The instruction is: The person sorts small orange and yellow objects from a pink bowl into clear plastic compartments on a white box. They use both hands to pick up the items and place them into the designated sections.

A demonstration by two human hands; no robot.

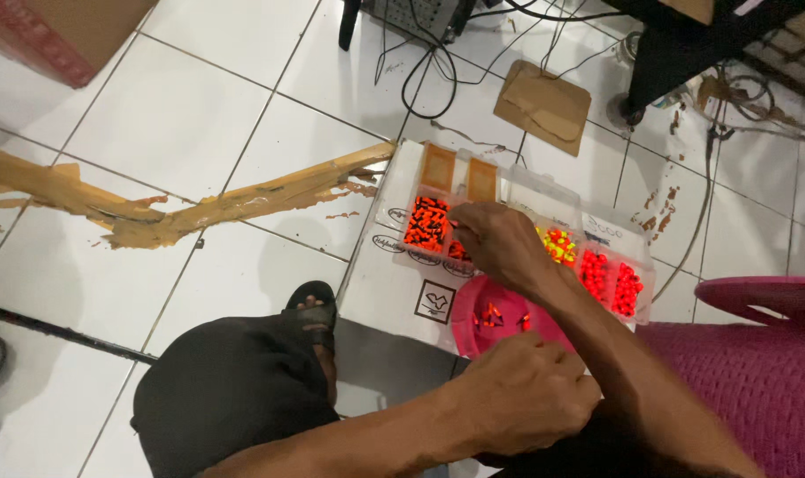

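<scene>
Over the clear compartment box [518,230] of orange beads [426,223] on the floor, my right fingers [463,223] pinch together, while my left hand [522,394] curls shut beside the pink bowl [473,314].

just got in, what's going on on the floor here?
A person sits over a clear plastic compartment box on a white cardboard sheet on the tiled floor. The right hand reaches into the box by the compartment of small orange-and-black pieces. The left hand is closed near a pink round plastic bowl holding a few similar pieces. Other compartments hold red and yellow pieces.
</scene>
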